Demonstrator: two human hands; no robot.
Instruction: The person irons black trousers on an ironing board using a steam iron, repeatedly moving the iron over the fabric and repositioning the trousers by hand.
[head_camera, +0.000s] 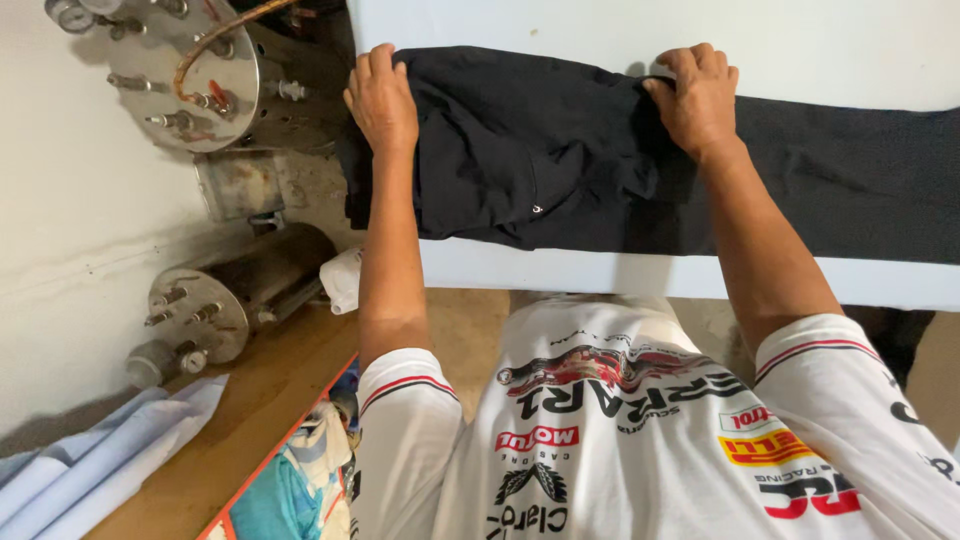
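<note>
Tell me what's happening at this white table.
A person in a white printed shirt is working on a black garment spread across a white table. The left hand lies flat on the garment's left end, near the table's edge. The right hand pinches a fold of the cloth near its upper edge. Metal cylinders with bolts stand to the left, by the wall.

The black garment (600, 170) is cut off at three o'clock; the desk (620, 35) beneath it is largely hidden.
</note>
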